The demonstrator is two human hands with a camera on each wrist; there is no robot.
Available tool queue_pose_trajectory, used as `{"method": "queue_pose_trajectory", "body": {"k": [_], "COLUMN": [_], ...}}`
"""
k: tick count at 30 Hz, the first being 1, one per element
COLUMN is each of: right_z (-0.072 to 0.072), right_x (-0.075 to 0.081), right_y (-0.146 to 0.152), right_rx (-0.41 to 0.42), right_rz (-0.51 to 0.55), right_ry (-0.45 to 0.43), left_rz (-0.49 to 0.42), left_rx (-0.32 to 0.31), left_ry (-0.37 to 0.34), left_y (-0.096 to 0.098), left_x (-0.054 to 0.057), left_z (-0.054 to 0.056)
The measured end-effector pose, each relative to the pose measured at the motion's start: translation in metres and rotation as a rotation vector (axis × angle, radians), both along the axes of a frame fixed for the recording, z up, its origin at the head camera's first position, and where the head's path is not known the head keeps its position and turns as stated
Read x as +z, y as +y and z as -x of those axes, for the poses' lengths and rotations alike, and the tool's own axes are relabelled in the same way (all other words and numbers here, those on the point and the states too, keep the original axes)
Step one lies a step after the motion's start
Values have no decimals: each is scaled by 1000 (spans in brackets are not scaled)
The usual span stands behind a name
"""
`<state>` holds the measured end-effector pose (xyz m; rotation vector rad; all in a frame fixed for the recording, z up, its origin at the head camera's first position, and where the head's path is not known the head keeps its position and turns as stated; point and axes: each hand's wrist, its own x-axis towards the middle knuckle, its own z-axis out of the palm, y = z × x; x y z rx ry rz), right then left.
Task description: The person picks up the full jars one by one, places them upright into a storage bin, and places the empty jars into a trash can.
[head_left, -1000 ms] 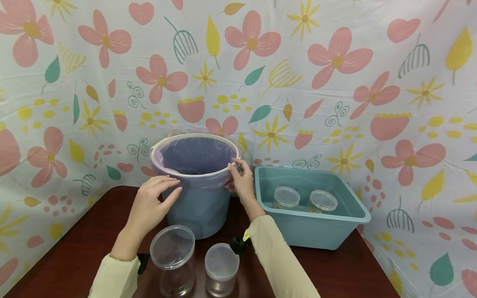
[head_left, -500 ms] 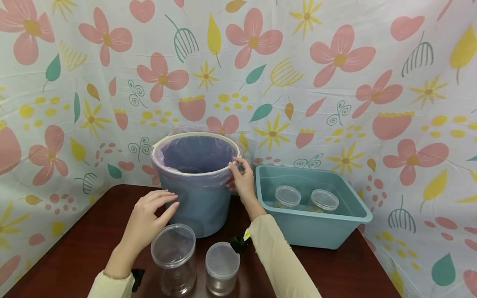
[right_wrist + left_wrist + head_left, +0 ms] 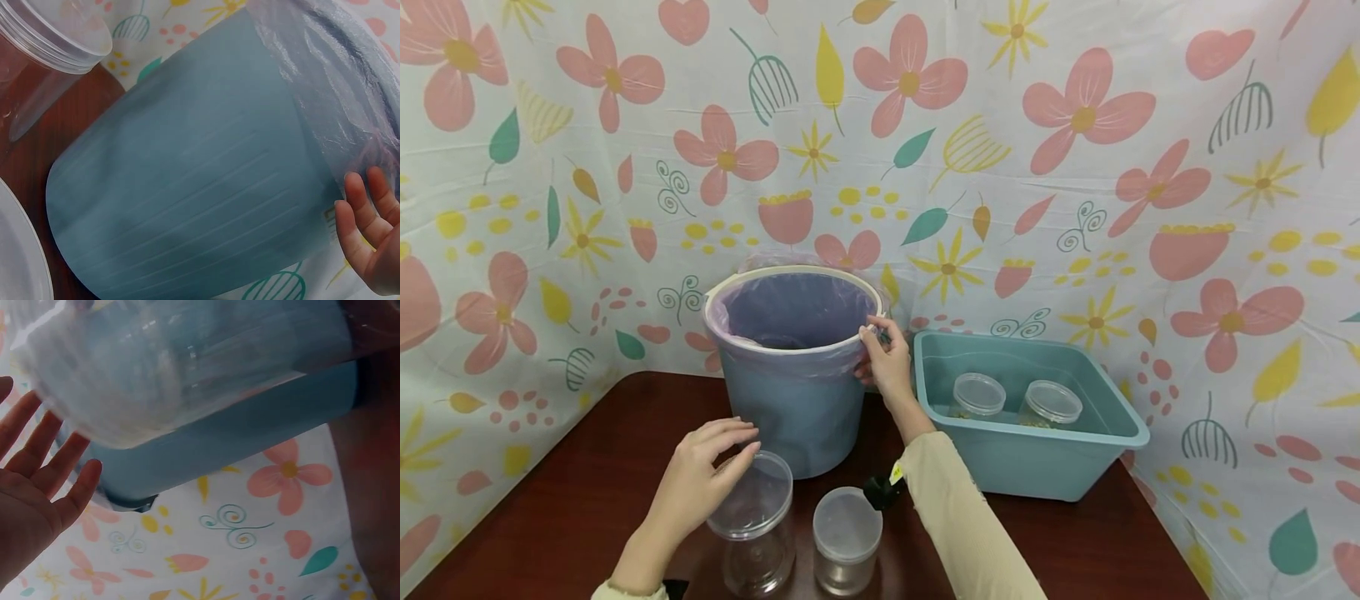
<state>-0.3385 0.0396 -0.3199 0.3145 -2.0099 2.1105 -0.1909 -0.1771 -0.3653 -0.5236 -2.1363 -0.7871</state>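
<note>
A blue-grey trash can (image 3: 797, 408) lined with a thin purple plastic bag (image 3: 312, 94) stands upright at the back of the table. A white ring (image 3: 790, 350) runs around its rim. My right hand (image 3: 889, 362) pinches the ring at the can's right side with thumb and forefinger, while its other fingers hang loosely beside the bag. In front of the can is a tall clear lidded jar (image 3: 758, 554). My left hand (image 3: 700, 479) hovers with relaxed, spread fingers by that jar's lid (image 3: 94, 406), holding nothing.
A shorter clear jar (image 3: 847, 542) with a frosted lid stands right of the tall one. On the right, a teal plastic tub (image 3: 1030, 458) contains two lidded jars (image 3: 979, 393). A flower-printed curtain (image 3: 1075, 208) hangs behind the dark red table (image 3: 535, 517).
My left hand has come down from near the can's rim toward the tall jar's lid. The right hand stays at the rim.
</note>
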Motion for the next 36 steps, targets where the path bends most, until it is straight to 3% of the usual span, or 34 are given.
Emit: {"method": "queue_pose_trajectory", "body": {"k": [9, 15, 29, 36], "right_z": [-1, -1, -1, -2], "right_x": [0, 0, -1, 0], "right_y": [-1, -1, -1, -1], "right_rx": [-10, -12, -29, -38], "right_rz": [-3, -12, -20, -36], "right_ry": [-2, 5, 19, 21], "left_rz": [42, 55, -68, -70], "left_rx": [40, 61, 32, -12], "left_ry": [-117, -148, -211, -275], "left_y": [-3, -5, -9, -13], "left_x": [-25, -38, -49, -49], "left_z": [-3, -5, -7, -10]}}
